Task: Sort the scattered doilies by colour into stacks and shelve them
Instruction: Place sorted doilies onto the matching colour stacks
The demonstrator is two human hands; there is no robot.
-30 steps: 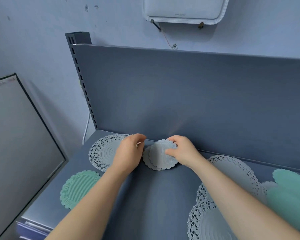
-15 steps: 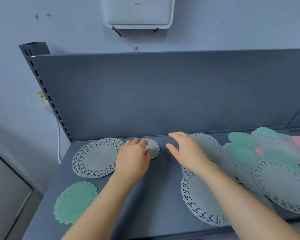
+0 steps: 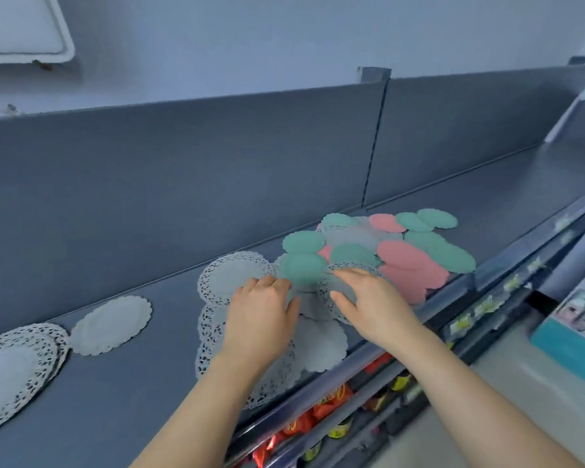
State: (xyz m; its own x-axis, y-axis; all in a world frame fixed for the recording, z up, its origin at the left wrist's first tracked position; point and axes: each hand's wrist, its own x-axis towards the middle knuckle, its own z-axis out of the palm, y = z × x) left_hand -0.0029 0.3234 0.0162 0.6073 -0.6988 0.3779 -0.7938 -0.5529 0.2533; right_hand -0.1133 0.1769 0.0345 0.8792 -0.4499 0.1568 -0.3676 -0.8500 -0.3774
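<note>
Light is even and soft, with a cool bluish cast, and the matte shelf (image 3: pixel 142 393) takes it dully. Only faint, diffuse shadows lie beneath the left hand (image 3: pixel 260 320) and the right hand (image 3: pixel 374 309). The whole frame is slightly soft, and the smear is strongest on the white wall unit (image 3: pixel 21 32) at upper left and on the packets (image 3: pixel 321 408) below. Wide-angle distortion bows the back panel (image 3: pixel 183 163) near the edges.

Shop: gondola shelving (image 3: pixel 183 157), price-tag rail (image 3: pixel 507 285), packaged snacks (image 3: pixel 331 400) below.
</note>
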